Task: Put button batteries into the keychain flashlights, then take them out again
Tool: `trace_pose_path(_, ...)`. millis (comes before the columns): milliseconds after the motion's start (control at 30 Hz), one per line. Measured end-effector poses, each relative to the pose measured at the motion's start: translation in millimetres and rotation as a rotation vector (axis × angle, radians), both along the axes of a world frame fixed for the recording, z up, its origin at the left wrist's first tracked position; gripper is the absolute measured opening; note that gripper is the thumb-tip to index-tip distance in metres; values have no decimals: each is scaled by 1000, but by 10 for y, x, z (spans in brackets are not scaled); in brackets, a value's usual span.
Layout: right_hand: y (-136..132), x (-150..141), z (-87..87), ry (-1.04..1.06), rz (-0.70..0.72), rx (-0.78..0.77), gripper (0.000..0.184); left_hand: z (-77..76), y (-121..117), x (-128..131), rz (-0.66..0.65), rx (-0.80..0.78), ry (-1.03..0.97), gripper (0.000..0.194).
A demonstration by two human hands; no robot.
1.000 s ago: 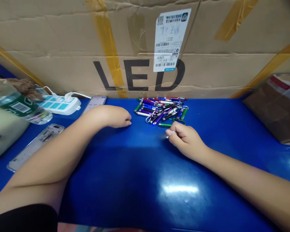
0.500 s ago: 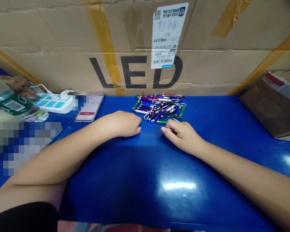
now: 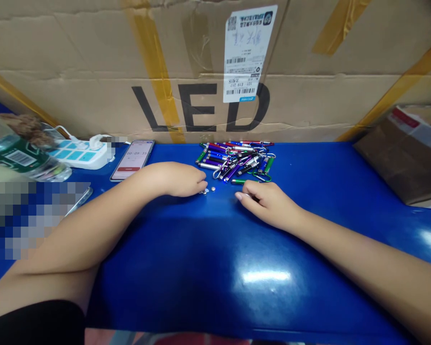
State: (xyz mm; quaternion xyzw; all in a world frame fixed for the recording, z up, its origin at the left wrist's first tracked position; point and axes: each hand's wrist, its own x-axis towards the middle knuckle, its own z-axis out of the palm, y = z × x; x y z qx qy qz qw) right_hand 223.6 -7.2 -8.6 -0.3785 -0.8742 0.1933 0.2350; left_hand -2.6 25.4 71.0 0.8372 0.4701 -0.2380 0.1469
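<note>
Blue bench [image 3: 187, 268] beneath you, your left hand [image 3: 175, 179] loosely curled, fingertips [image 3: 202, 186] at small metal discs [image 3: 213, 189], your right hand [image 3: 267, 203] pinched together, any held item too small to tell, keychain flashlights [image 3: 235, 163] just beyond both hands

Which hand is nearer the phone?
Left: the left hand lies just right of the phone, while the right hand lies much farther right of it.

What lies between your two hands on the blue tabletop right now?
In the head view, two small round metal discs lie on the blue tabletop between the left hand and right hand, one right at the left fingertips.
</note>
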Motion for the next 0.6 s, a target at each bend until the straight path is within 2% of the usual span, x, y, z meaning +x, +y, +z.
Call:
trace_pose_path(167, 4, 2, -8, 6, 7, 4, 33, 16, 128, -144, 2, -52, -90, 44)
trace_pose_path(267, 2, 1, -5, 19, -5, 6, 33, 30, 137, -150, -43, -36, -149, 41)
trace_pose_path(367, 1, 5, 6, 19, -7, 8, 32, -3, 65, -40, -127, -27, -336, 31)
trace_pose_path(467, 4, 23, 16, -6, 18, 14, 29, -98, -57, 137, -228, 27, -534, 19)
trace_pose_path(600, 20, 54, 11, -15, 46, 28, 28, -241, -139, 295, -311, 171, -552, 17)
